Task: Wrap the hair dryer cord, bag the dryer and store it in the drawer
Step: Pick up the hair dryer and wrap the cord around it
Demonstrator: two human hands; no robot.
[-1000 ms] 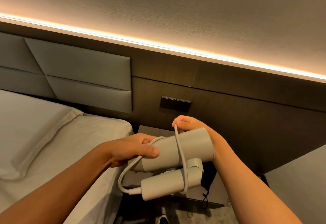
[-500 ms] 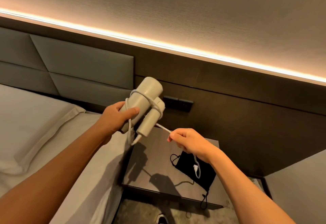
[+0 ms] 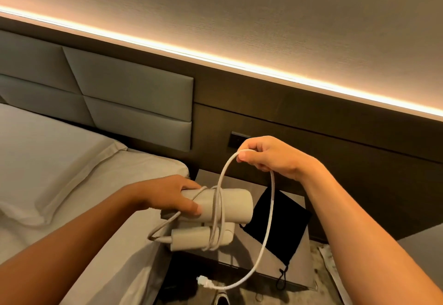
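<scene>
My left hand (image 3: 173,195) grips the barrel of a folded white hair dryer (image 3: 236,205), held level above the bedside table. Its white cord (image 3: 267,230) is looped a few times around the barrel and the folded handle. My right hand (image 3: 266,156) is up and to the right, pinching the cord between thumb and fingers. From there the cord hangs in a long loop down to the plug (image 3: 203,282), which dangles near the table's front edge. A black drawstring bag (image 3: 280,223) lies flat on the table under the loop.
The grey bedside table (image 3: 268,260) stands between the bed (image 3: 79,184) on the left and a dark wood wall panel. A dark switch plate (image 3: 236,140) sits on the wall behind my right hand. Patterned floor shows below the table.
The dryer has come down from near the headboard to level over the table. My right hand has risen from low over the bag, drawing the cord up into a long loop.
</scene>
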